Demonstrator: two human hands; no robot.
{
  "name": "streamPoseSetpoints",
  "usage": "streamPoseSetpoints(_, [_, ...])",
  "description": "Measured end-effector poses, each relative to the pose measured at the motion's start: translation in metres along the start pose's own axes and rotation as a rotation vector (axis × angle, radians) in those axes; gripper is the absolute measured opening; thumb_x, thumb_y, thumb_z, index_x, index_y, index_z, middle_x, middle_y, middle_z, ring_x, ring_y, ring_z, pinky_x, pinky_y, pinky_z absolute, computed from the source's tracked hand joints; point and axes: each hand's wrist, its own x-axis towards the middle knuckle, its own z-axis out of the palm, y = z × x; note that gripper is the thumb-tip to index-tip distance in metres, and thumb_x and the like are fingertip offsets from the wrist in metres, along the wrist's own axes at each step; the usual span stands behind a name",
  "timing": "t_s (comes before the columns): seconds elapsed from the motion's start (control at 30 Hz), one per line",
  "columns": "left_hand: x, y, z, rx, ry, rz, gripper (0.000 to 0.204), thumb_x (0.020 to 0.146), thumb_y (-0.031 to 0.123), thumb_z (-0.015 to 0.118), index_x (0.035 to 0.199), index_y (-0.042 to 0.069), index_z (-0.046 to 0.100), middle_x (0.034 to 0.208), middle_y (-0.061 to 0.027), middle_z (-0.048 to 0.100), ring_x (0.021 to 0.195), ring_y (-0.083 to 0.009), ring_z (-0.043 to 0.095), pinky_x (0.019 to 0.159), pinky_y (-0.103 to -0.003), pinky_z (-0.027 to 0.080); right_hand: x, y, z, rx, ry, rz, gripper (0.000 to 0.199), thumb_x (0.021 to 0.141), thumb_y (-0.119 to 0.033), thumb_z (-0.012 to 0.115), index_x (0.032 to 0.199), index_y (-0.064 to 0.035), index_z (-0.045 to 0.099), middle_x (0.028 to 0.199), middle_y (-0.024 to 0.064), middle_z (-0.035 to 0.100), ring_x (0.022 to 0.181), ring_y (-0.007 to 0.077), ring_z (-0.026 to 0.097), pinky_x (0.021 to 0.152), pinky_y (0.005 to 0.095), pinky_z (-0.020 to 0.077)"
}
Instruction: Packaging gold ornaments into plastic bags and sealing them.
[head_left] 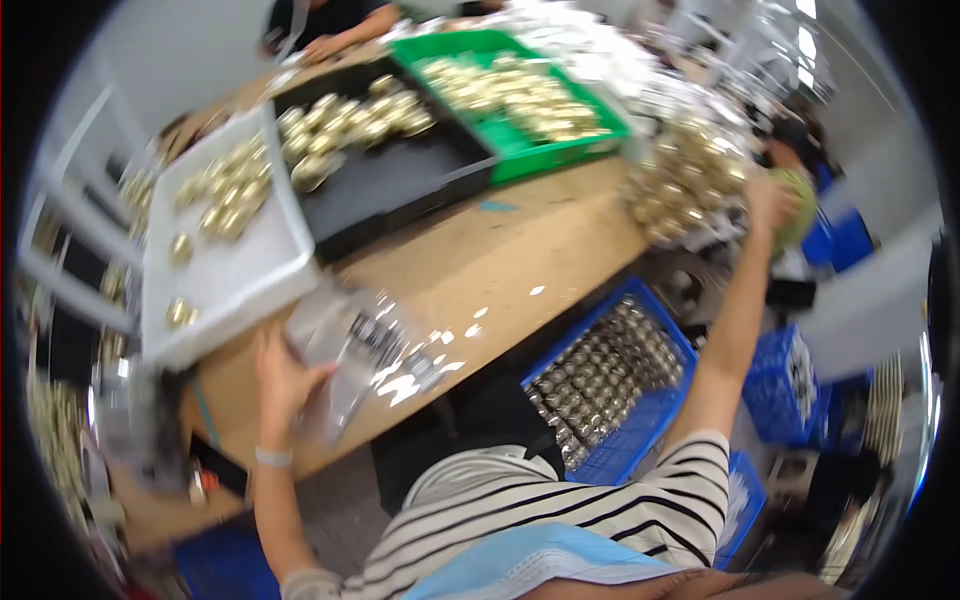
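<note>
Beside the front corner of the white tray, my left hand [285, 380] rests at clear plastic bags [375, 345] lying on the table, thumb spread away from the fingers. Its fingertips are blurred, and contact with the bags is hard to make out. My right arm stretches far out to the right. There my right hand [772, 205] is closed on a bulging clear bag of shiny gold round pieces [688, 185], at the table's right end. The bag's gripped part is partly hidden by the fingers.
On the wooden table [510, 245] stand a white tray [290, 225], a black tray [400, 205] and a green tray [560, 152], all holding gold pieces. A blue crate [640, 440] with rows of shiny round pieces sits below the edge. Across the table, a person's hand [325, 47] shows.
</note>
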Motion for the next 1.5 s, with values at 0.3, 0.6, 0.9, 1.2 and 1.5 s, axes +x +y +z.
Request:
streamPoseSetpoints(0.3, [0.002, 0.014, -0.004, 0.009, -0.030, 0.084, 0.099, 0.048, 0.035, 0.098, 0.130, -0.002, 0.057, 0.127, -0.0245, 0.053, 0.124, -0.0412, 0.047, 0.108, -0.048, 0.040, -0.274, -0.054, -0.360, 1.733, -0.699, -1.163, 0.065, 0.090, -0.023, 0.075, 0.143, 0.0018, 0.046, 0.140, 0.0234, 0.052, 0.131, 0.0411, 0.049, 0.111, 0.0470, 0.0387])
streamPoseSetpoints(0.6, [-0.002, -0.006, 0.003, -0.155, -0.233, 0.027, 0.107, 0.050, 0.039, 0.097, 0.138, -0.002, 0.052, 0.139, -0.0303, 0.048, 0.130, -0.0480, 0.044, 0.112, -0.050, 0.038, -0.386, -0.094, -0.429, 1.324, -0.851, -1.345, 0.080, 0.086, -0.058, 0.070, 0.126, 0.0089, 0.053, 0.115, 0.0230, 0.054, 0.107, 0.0383, 0.050, 0.090, 0.0464, 0.0388])
streamPoseSetpoints(0.9, [-0.001, 0.024, 0.018, -0.193, 0.087, 0.225, 0.054, 0.074, 0.021, 0.086, 0.119, 0.002, 0.062, 0.110, -0.0152, 0.068, 0.104, -0.0296, 0.066, 0.089, -0.040, 0.053, -0.375, -0.063, -0.410, 1.576, -0.912, -0.959, 0.060, 0.083, -0.035, 0.079, 0.124, 0.0046, 0.059, 0.115, 0.0206, 0.058, 0.108, 0.0370, 0.052, 0.094, 0.0467, 0.0398])
streamPoseSetpoints(1.2, [0.002, 0.095, -0.076, -0.371, 0.042, 0.221, 0.003, 0.094, 0.007, 0.066, 0.095, 0.004, 0.067, 0.071, -0.0083, 0.068, 0.062, -0.0174, 0.069, 0.055, -0.029, 0.052, -0.278, -0.038, -0.433, 2.208, -1.287, -0.790, 0.030, 0.089, -0.006, 0.075, 0.115, 0.0037, 0.064, 0.110, 0.0156, 0.072, 0.101, 0.0268, 0.069, 0.088, 0.0331, 0.0535])
streamPoseSetpoints(1.5, [-0.068, 0.079, 0.015, 0.268, -0.059, 0.579, 0.052, 0.092, 0.028, 0.066, 0.139, 0.007, 0.059, 0.137, -0.0231, 0.060, 0.130, -0.0404, 0.056, 0.097, -0.043, 0.054, -0.317, -0.052, -0.382, 1.787, -1.787, -1.843, 0.031, 0.098, -0.033, 0.067, 0.111, -0.0079, 0.078, 0.142, 0.0184, 0.059, 0.132, 0.0318, 0.053, 0.109, 0.0414, 0.0419])
